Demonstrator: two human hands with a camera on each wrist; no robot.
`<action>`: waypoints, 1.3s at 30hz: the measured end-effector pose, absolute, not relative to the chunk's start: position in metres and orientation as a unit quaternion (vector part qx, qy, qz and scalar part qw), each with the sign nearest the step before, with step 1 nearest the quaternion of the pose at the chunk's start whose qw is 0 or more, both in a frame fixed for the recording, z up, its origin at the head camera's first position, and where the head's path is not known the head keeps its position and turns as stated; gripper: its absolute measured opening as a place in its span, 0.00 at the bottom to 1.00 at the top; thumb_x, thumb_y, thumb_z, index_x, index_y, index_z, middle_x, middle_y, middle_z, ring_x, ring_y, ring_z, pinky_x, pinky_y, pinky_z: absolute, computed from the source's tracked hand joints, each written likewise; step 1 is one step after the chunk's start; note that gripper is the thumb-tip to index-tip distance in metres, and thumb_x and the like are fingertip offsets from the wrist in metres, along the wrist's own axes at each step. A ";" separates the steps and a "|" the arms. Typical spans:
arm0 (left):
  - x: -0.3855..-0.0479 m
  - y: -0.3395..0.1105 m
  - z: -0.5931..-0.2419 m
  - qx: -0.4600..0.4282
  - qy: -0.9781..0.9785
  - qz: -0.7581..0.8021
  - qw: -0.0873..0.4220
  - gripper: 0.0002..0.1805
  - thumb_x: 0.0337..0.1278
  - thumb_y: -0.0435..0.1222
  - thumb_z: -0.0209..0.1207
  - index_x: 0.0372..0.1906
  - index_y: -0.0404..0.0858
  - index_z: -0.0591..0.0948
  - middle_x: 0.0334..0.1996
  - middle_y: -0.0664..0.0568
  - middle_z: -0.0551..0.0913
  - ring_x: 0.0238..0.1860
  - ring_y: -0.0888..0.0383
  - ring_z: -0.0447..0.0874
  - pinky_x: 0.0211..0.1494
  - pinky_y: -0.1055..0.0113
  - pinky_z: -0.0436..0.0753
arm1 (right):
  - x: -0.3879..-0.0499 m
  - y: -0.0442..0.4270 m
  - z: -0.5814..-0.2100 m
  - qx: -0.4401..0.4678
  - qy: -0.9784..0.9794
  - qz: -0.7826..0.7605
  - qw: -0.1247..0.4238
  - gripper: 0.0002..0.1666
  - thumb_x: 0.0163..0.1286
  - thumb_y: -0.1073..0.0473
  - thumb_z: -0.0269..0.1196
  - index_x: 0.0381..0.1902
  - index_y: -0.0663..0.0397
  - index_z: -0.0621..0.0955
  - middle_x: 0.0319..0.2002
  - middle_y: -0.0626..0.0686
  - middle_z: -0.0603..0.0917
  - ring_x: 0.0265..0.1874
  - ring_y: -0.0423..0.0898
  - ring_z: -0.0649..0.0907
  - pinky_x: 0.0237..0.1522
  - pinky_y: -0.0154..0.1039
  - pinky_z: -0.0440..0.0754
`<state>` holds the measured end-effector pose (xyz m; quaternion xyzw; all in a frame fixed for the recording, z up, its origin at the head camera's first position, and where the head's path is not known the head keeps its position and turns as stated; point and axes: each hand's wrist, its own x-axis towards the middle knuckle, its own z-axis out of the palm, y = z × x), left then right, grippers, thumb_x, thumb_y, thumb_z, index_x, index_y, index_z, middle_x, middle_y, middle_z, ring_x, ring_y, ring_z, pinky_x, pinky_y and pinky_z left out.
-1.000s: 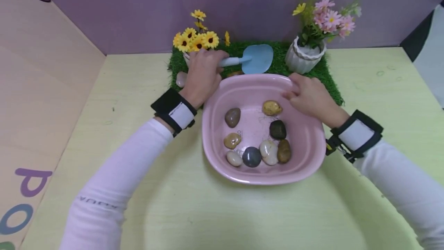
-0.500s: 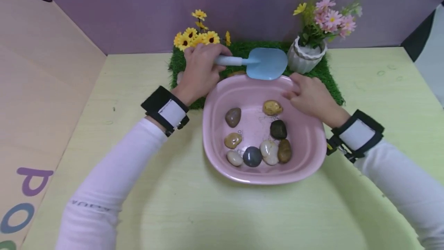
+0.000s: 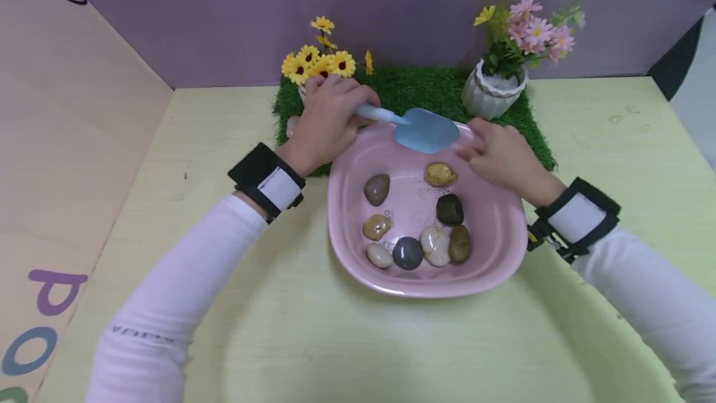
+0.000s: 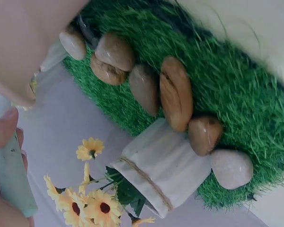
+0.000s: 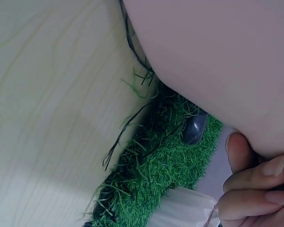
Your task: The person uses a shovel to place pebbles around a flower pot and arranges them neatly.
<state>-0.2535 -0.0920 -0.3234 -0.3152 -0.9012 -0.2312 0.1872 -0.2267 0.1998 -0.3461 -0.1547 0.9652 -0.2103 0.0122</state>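
In the head view my left hand grips the white handle of a small shovel with a light blue blade. The blade slants down over the back rim of a pink basin. In the left wrist view, fingers wrap around the pale shovel handle. My right hand pinches the basin's back right rim. The right wrist view has the thumb and curled fingers of that hand at the rim. Several smooth stones lie apart on the basin floor, among them a yellow one and a black one.
Behind the basin lies a green turf mat. Yellow flowers in a white pot stand at its left, pink flowers in a white pot at its right. Several stones line the mat. A purple backdrop rises behind.
The shovel has come forward from over the turf, and its blade has tipped down over the basin's back rim. The left hand has shifted slightly. The right hand and basin stay in place.
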 end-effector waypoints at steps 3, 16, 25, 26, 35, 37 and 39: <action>-0.253 -0.092 -0.323 -0.332 -0.898 -0.217 0.192 0.08 0.64 0.34 0.61 0.44 0.42 0.86 0.43 0.49 0.88 0.48 0.46 0.77 0.60 0.48 0.62 | -0.226 0.200 -0.346 -0.152 0.965 -0.212 0.014 0.13 0.68 0.56 0.60 0.32 0.56 0.69 0.18 0.52 0.65 0.19 0.51 0.71 0.21 0.41 0.66; -0.241 -0.082 -0.315 -0.416 -0.882 -0.035 0.220 0.16 0.63 0.25 0.53 0.47 0.42 0.86 0.45 0.49 0.86 0.50 0.48 0.77 0.59 0.52 0.67 | -0.226 0.199 -0.345 -0.154 0.963 -0.220 0.025 0.10 0.69 0.57 0.58 0.35 0.57 0.70 0.18 0.52 0.66 0.17 0.49 0.72 0.20 0.41 0.68; -0.234 -0.064 -0.315 -0.404 -0.890 0.059 0.204 0.13 0.70 0.33 0.53 0.50 0.46 0.85 0.48 0.52 0.86 0.51 0.49 0.74 0.58 0.51 0.65 | -0.226 0.200 -0.346 -0.153 0.964 -0.216 0.026 0.10 0.70 0.56 0.58 0.35 0.57 0.70 0.18 0.52 0.67 0.18 0.49 0.72 0.20 0.41 0.68; -0.233 -0.063 -0.315 -0.398 -0.893 0.063 0.201 0.13 0.71 0.34 0.53 0.51 0.47 0.85 0.48 0.53 0.86 0.52 0.49 0.74 0.58 0.51 0.65 | -0.226 0.200 -0.346 -0.153 0.964 -0.217 0.026 0.10 0.70 0.56 0.58 0.35 0.56 0.70 0.18 0.52 0.67 0.18 0.49 0.72 0.20 0.41 0.68; -0.229 -0.059 -0.312 -0.372 -0.912 0.078 0.156 0.14 0.71 0.37 0.54 0.55 0.49 0.83 0.51 0.53 0.86 0.52 0.47 0.75 0.59 0.48 0.69 | -0.226 0.200 -0.346 -0.152 0.965 -0.214 0.023 0.11 0.70 0.56 0.58 0.34 0.56 0.70 0.18 0.52 0.67 0.18 0.50 0.72 0.21 0.41 0.68; -0.229 -0.060 -0.310 -0.368 -0.917 0.076 0.132 0.15 0.69 0.37 0.56 0.57 0.48 0.83 0.53 0.52 0.85 0.53 0.47 0.76 0.60 0.48 0.70 | -0.226 0.200 -0.346 -0.152 0.965 -0.213 0.023 0.11 0.70 0.56 0.59 0.34 0.57 0.70 0.18 0.52 0.67 0.19 0.50 0.73 0.21 0.40 0.68; -0.229 -0.061 -0.308 -0.366 -0.921 0.073 0.109 0.16 0.68 0.38 0.57 0.58 0.48 0.82 0.55 0.53 0.85 0.53 0.46 0.75 0.60 0.49 0.69 | -0.226 0.200 -0.346 -0.150 0.965 -0.213 0.025 0.11 0.70 0.56 0.59 0.35 0.57 0.70 0.18 0.53 0.67 0.19 0.50 0.73 0.21 0.40 0.68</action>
